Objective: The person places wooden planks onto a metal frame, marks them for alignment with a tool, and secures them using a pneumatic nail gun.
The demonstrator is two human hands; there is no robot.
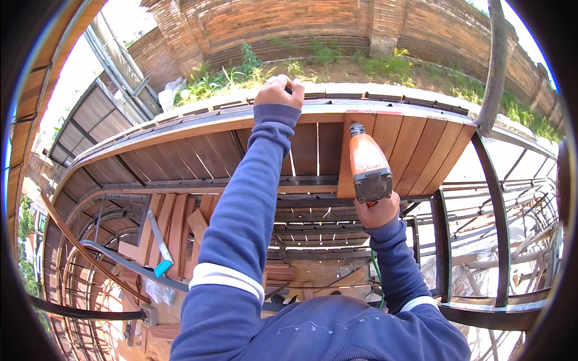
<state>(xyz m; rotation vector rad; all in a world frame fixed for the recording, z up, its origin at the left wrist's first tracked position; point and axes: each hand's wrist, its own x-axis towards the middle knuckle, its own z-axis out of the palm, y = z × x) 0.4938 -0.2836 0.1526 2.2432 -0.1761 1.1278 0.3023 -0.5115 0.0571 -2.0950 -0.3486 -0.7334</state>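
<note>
My left hand (278, 91) is raised at the far edge of the curved wooden slat deck, fingers curled around something small and dark that I cannot make out. My right hand (378, 210) grips an orange nail gun (368, 157), whose metal nose rests at the upper end of the reddish wooden boards (409, 153) on the deck's right part. A green hose (377, 274) runs down beside my right forearm. Left of these boards, darker weathered slats (198, 156) with narrow gaps lie along the metal frame, partly hidden by my left arm.
Loose planks (176, 234) and a turquoise-ended metal square (158, 240) lie lower left, beside plastic bags (159, 292). Black steel bars (490, 198) and an upright post (495, 72) stand on the right. A brick wall (301, 21) and weeds (325, 54) lie beyond the deck.
</note>
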